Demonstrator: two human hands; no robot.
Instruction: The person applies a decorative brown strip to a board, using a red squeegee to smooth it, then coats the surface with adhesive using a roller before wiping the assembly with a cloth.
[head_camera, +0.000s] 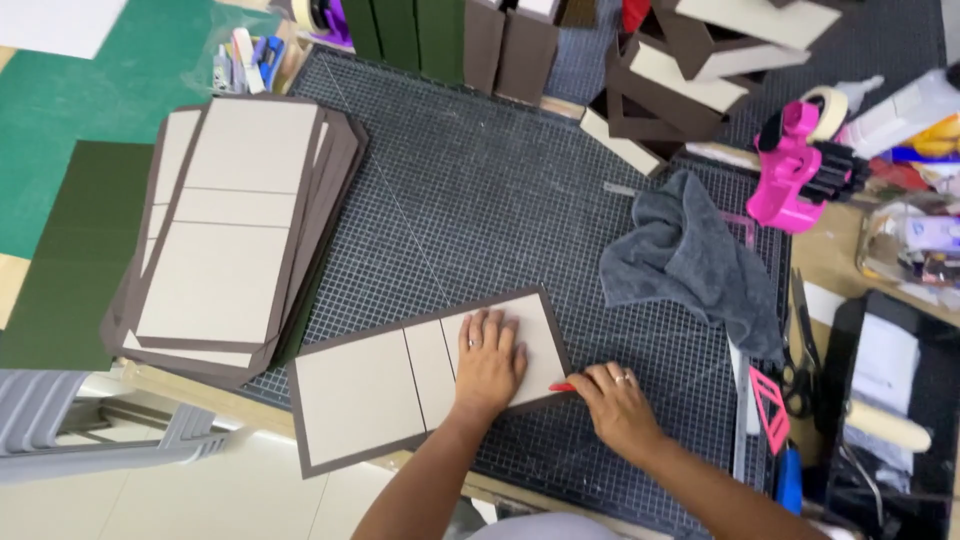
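Note:
A brown sheet with three cream board panels glued on it, a flat cover (370, 395), lies on the dark gridded cutting mat (470, 200). My left hand (488, 362) presses flat on its right panel, fingers spread. My right hand (617, 405) is at the cover's lower right corner, gripping a small red tool (562, 387) whose tip touches the brown edge.
A stack of similar covers (230, 235) sits at the left on green sheets. A grey cloth (690, 260), a pink tape dispenser (795, 170), scissors (800, 350) and a ruler (740, 400) lie to the right. Brown box parts (680, 70) stand at the back. The table edge runs along the front.

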